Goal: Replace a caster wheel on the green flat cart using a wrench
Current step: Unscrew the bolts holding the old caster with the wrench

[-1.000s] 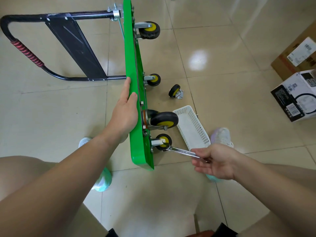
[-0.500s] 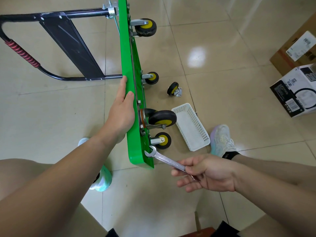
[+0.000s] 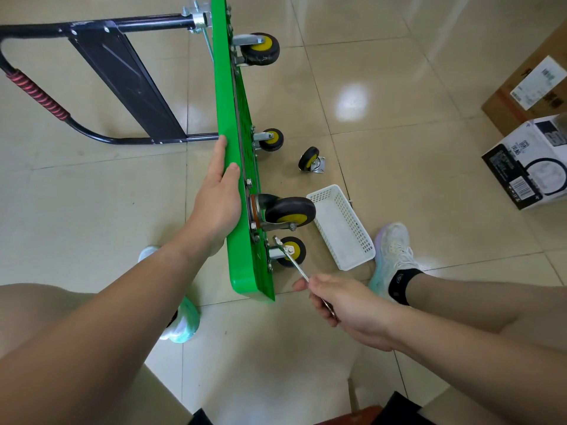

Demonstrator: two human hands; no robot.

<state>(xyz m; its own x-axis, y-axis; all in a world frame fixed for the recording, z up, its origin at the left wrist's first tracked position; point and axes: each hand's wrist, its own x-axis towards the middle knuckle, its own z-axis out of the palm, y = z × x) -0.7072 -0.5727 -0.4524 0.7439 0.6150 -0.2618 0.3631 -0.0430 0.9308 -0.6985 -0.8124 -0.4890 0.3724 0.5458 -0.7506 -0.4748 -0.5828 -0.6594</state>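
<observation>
Old caster [image 3: 311, 160] is off; our right hand [image 3: 343, 305] grips the wrench [image 3: 291, 259], left hand [image 3: 219, 197] steadies the green cart [image 3: 245, 265], bolts probably need tightening.

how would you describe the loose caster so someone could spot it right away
Find the green cart standing on its edge on the tiled floor. Just right of it, beyond the far end of the white basket, lies the loose caster. Unlike the four casters bolted to the cart, it lies alone on the tiles, apart from the cart.
</observation>
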